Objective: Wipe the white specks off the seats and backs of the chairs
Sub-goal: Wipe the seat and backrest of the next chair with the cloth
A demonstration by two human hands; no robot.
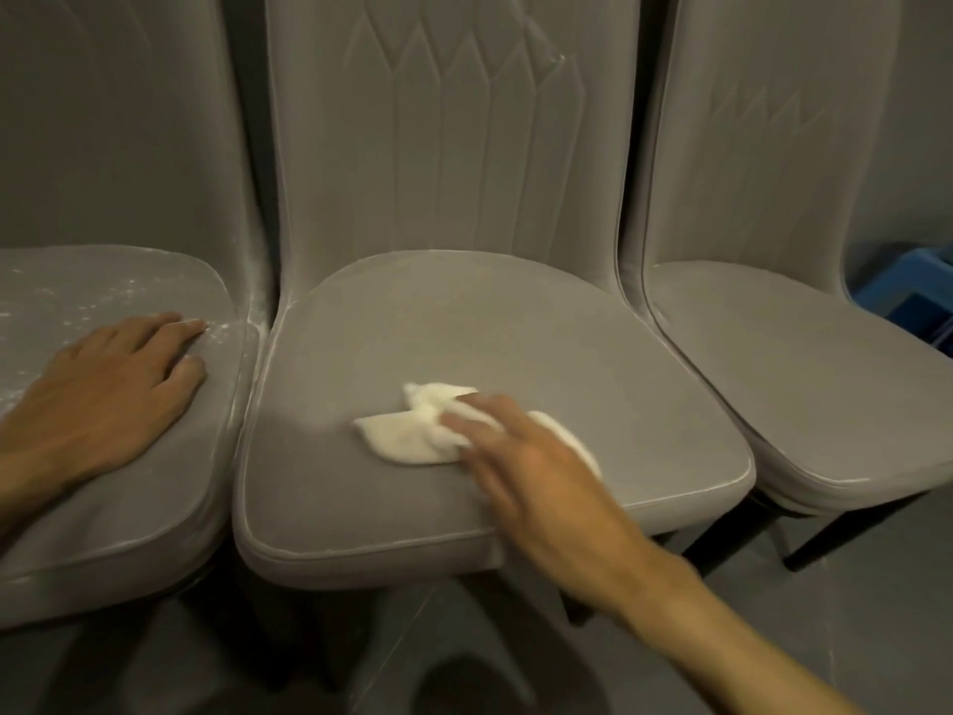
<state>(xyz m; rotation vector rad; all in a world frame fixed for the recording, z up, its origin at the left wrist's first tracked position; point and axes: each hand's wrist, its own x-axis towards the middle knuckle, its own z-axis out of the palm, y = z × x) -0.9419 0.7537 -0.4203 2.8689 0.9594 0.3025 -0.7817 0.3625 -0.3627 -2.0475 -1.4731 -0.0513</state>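
Note:
Three grey upholstered chairs stand side by side. On the middle chair's seat (515, 322) lies a crumpled white cloth (407, 436), and my right hand (521, 472) presses on it with fingers stretched out; the hand is blurred. My left hand (113, 384) rests flat on the left chair's seat (129, 482), fingers straight. White specks (103, 301) dot the back part of the left seat and the gap beside its back. The middle chair's back (448, 136) shows a small white mark near its upper right. The right chair's seat (804, 384) looks plain grey.
A blue plastic crate (913, 296) sits on the floor behind the right chair. Dark chair legs (825, 539) stand on the grey floor (851, 611) below the seats. A grey wall runs behind the chairs.

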